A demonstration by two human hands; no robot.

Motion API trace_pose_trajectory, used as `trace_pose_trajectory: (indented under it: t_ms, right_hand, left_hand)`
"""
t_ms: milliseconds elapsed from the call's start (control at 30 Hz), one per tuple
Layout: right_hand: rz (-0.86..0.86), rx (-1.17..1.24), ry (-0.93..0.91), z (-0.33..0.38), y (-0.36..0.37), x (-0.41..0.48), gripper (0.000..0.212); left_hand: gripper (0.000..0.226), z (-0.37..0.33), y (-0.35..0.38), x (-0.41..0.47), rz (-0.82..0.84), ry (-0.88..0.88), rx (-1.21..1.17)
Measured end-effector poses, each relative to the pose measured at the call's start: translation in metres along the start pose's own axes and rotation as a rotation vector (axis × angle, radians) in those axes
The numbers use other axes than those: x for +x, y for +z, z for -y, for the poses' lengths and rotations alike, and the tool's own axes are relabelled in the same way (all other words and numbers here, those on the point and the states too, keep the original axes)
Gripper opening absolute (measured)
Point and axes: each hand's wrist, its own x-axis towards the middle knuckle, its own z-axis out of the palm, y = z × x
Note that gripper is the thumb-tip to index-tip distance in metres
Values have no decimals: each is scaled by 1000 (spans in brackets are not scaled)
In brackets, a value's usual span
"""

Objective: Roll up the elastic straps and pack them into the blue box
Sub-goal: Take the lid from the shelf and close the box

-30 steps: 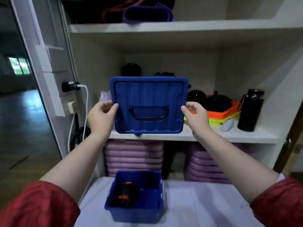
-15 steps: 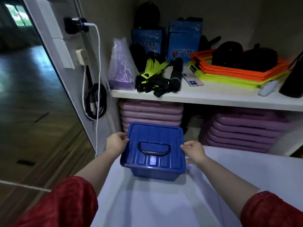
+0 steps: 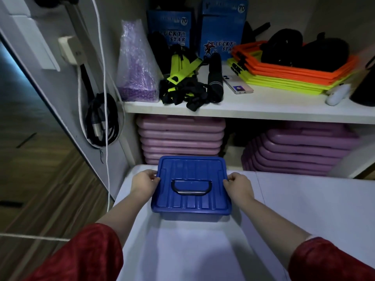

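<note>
The blue box (image 3: 190, 218) stands on the white table (image 3: 304, 209) with its blue lid (image 3: 191, 199) lying flat on top; a black handle (image 3: 191, 186) sits in the lid's middle. My left hand (image 3: 144, 183) grips the lid's left edge. My right hand (image 3: 237, 185) grips its right edge. The box's inside is hidden by the lid. A tangle of black and neon-yellow straps (image 3: 185, 86) lies on the shelf above.
The white shelf (image 3: 263, 112) also carries a purple bag (image 3: 137, 63), blue cartons (image 3: 221, 27), a phone (image 3: 238, 85) and orange and yellow trays (image 3: 284, 74). Pink mats (image 3: 181, 138) are stacked underneath. Cables (image 3: 101, 120) hang on the wall at left.
One second ago I held the lid upright in front of the shelf over the open box. I lowered it, and it now lies flat on the box.
</note>
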Motion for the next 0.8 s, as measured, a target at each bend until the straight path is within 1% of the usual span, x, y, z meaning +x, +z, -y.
trace_pose_trajectory:
  t_ms: [67,100,167,233,267,300,333,367,400,433,500,533,567,600,667,733,800]
  right_hand:
    - [-14,-5,0,-6,2,3,13]
    - [-20,13,6,-9,2,4,16]
    - [-14,80,46,-12,3,4,32]
    - [53,206,190,-15,4,10,52]
    - [104,270,259,-17,4,13,58]
    - [156,307,310,-21,5,16,56]
    - [196,318,331,-23,5,17,47]
    - [209,307,325,-22,5,17,39]
    - [201,285,307,-20,5,16,35]
    - [173,267,287,-16,4,15,32]
    - [126,255,267,-9,3,11,25]
    - [115,286,271,-7,1,8,25]
    - [117,350,285,-8,0,6,26]
    - [139,436,312,-10,-1,4,28]
    - [248,654,410,-15,-10,1,28]
    - [421,857,535,-22,-19,0,22]
    - [526,954,601,-29,-24,1,13]
  left_hand:
    - [30,3,3,1,20,-8,14]
    - [30,4,5,2,23,-16,3]
    - [32,5,5,5,21,-52,-27]
    - [46,8,2,8,51,-129,-42]
    - [54,9,0,10,102,-202,-93]
    - [56,10,-2,10,179,-282,-180]
    - [49,11,-2,10,259,-346,-276]
    - [36,10,-1,9,311,-377,-355]
    - [26,9,0,9,318,-370,-376]
    - [23,8,2,10,287,-341,-349]
    - [27,4,6,14,199,-274,-208]
    - [28,3,7,15,174,-255,-152]
    - [29,3,6,14,159,-251,-136]
    - [30,5,6,13,159,-262,-174]
    - [33,11,4,10,193,-346,-381]
    - [33,17,-1,5,279,-420,-570]
    - [28,23,-4,0,410,-403,-614]
